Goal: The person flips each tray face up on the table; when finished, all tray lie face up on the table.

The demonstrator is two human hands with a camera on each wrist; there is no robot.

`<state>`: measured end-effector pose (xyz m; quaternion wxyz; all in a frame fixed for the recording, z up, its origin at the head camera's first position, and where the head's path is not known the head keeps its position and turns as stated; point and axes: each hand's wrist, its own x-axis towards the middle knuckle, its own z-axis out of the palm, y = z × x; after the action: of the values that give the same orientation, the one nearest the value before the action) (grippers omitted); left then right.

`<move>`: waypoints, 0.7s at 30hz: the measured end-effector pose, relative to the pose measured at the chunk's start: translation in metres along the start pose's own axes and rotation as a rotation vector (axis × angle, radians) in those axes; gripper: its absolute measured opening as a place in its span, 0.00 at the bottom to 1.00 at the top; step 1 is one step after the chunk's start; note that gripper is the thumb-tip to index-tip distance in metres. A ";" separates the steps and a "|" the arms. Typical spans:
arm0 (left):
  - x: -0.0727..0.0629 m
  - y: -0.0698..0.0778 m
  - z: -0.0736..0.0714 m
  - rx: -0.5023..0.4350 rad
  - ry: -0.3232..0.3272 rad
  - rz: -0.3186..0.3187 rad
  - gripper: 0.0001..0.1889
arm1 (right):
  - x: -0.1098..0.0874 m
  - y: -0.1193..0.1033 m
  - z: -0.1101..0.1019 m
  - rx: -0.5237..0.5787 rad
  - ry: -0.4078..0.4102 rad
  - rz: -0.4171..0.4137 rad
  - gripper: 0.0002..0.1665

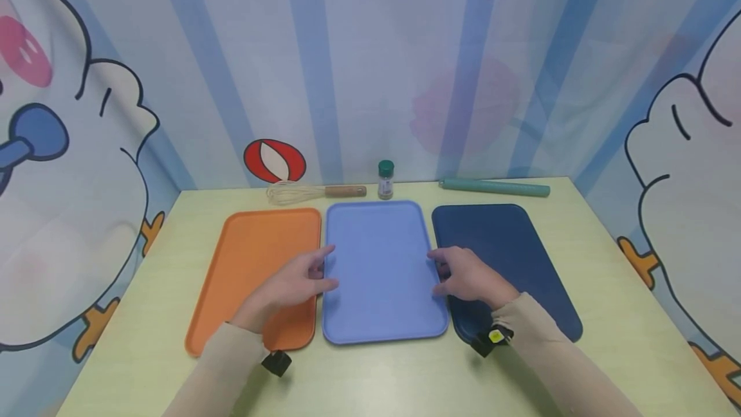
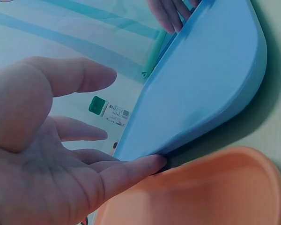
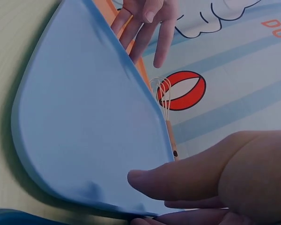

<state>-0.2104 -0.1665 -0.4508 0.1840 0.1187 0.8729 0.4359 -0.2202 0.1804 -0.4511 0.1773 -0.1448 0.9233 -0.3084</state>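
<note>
A light blue tray (image 1: 379, 272) lies in the middle of the table. At its left edge is my left hand (image 1: 298, 280), thumb and fingers spread apart. In the left wrist view, fingertips (image 2: 154, 163) of that hand come right at the tray's outer side, above the gap to the orange tray (image 1: 257, 256). My right hand (image 1: 466, 275) is at the opposite edge, over the dark blue tray (image 1: 498, 243). Its thumb (image 3: 178, 180) reaches over the light blue tray in the right wrist view, while the other fingers are low by the rim and partly hidden.
Behind the trays lie a whisk (image 1: 344, 191) with a wooden handle and a green rolling pin (image 1: 494, 186). Between them stands a small jar (image 1: 385, 180) with a green lid. A printed cloth backdrop (image 1: 376, 69) rises at the table's back edge and at both sides.
</note>
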 end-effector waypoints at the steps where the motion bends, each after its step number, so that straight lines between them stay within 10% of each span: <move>1: 0.000 0.000 0.000 -0.002 -0.001 -0.003 0.40 | 0.000 0.000 0.000 -0.002 -0.001 0.001 0.42; 21: 0.000 0.004 0.006 -0.007 -0.012 0.000 0.41 | -0.004 -0.001 -0.002 -0.016 -0.006 -0.008 0.42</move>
<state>-0.2075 -0.1598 -0.4511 0.1895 0.1205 0.8704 0.4382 -0.2179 0.1822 -0.4481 0.1775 -0.1507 0.9247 -0.3013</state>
